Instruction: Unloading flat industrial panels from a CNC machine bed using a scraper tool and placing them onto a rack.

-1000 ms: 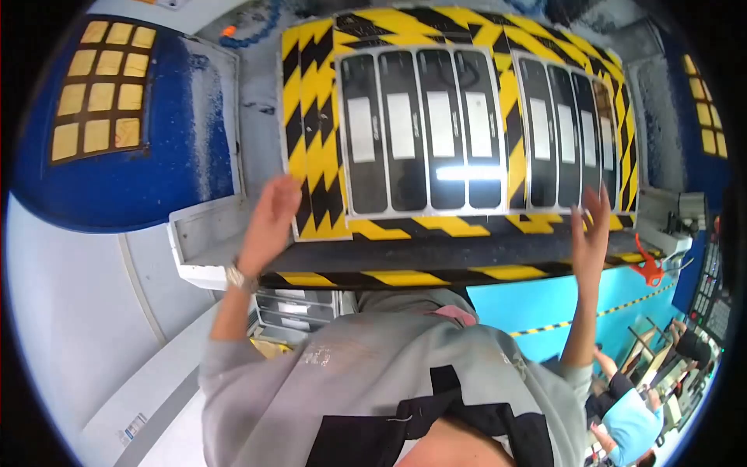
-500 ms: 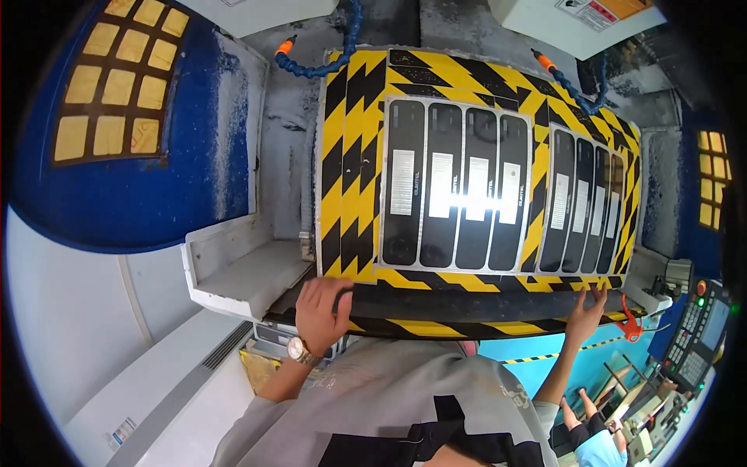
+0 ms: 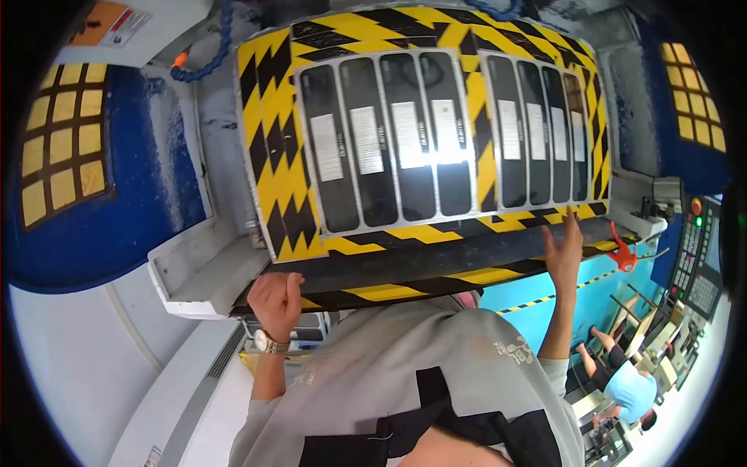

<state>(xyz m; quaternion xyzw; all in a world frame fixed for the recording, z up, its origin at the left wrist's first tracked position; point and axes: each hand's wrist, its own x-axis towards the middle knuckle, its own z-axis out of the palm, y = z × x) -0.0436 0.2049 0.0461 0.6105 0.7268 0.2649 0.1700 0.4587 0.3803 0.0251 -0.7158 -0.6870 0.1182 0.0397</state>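
Observation:
Before me is a machine table covered with yellow and black striped tape. Black rounded panels with pale labels lie on it in two framed groups, a left group and a narrower right group. My left hand, with a watch at the wrist, is loosely curled at the table's front edge, left of the panels; nothing shows in it. Close to the front of the right group, my right hand has its fingers stretched out and apart, holding nothing. Whether its fingertips touch the tape I cannot tell.
A blue hose with an orange nozzle hangs at the back left. An orange-red spray gun hangs at the right, near a control panel. A white ledge borders the left. Another person is at the lower right.
My view has shifted, so the table sits further up and left. My left hand has curled more and drawn back from the tape's corner. My right hand's fingers reach further over the front edge.

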